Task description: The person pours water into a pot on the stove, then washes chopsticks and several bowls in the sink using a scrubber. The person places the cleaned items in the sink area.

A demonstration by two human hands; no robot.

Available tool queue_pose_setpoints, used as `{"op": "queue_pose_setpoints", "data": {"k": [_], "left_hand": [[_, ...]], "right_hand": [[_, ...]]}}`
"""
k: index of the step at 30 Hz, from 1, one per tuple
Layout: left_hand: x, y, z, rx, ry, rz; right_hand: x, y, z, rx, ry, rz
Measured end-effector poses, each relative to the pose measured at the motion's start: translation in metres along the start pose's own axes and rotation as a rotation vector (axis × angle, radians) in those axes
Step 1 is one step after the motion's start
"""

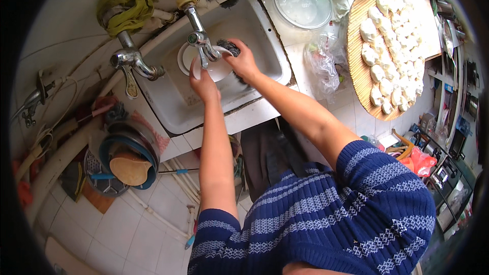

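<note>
My left hand (206, 86) grips the near left side of a white bowl (219, 74) over the sink (177, 116). My right hand (243, 61) is at the bowl's right rim, its fingers against a dark scouring pad (228, 47) that looks like steel wool. Whether the pad is pressed to the bowl is partly hidden by the fingers. Another white round dish (182, 58) sits behind the held bowl. A chrome tap (196, 39) hangs over the bowl and covers part of it.
A second tap (130, 58) reaches over the sink's left edge. On the right counter are a clear plastic tub (303, 3), a crumpled plastic bag (323, 63) and a woven tray (357, 72) bearing many pieces of dough (386, 68). Stacked basins (153, 173) stand lower left.
</note>
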State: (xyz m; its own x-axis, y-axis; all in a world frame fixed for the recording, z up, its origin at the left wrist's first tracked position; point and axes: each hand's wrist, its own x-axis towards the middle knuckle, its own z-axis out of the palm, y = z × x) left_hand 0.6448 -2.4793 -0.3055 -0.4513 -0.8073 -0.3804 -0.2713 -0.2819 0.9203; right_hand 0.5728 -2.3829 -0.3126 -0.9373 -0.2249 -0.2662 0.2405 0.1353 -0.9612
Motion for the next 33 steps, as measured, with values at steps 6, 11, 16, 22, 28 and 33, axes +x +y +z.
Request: {"op": "queue_pose_setpoints", "data": {"k": [6, 11, 16, 22, 28, 33], "left_hand": [[-0.012, -0.018, -0.020, -0.065, -0.127, -0.333], [-0.012, -0.012, -0.032, 0.058, -0.403, -0.319], [-0.025, -0.003, -0.022, -0.317, -0.180, -0.391], [-0.019, -0.018, -0.042, -0.157, 0.021, -0.381], [-0.012, -0.011, -0.067, -0.340, -0.064, -0.398], [0.007, -0.014, -0.104, -0.421, -0.053, -0.395]], "right_hand": [[0.010, -0.021, -0.019, -0.267, -0.176, -0.300], [0.036, -0.048, -0.027, 0.180, -0.648, 0.508], [0.017, -0.011, -0.019, 0.706, -0.577, 0.850], [0.012, -0.012, -0.014, 0.271, -0.503, 0.565], [-0.002, -0.080, -0.049, -0.260, -0.344, 0.280], [-0.021, -0.082, -0.123, -0.871, -0.029, -0.135]]}}
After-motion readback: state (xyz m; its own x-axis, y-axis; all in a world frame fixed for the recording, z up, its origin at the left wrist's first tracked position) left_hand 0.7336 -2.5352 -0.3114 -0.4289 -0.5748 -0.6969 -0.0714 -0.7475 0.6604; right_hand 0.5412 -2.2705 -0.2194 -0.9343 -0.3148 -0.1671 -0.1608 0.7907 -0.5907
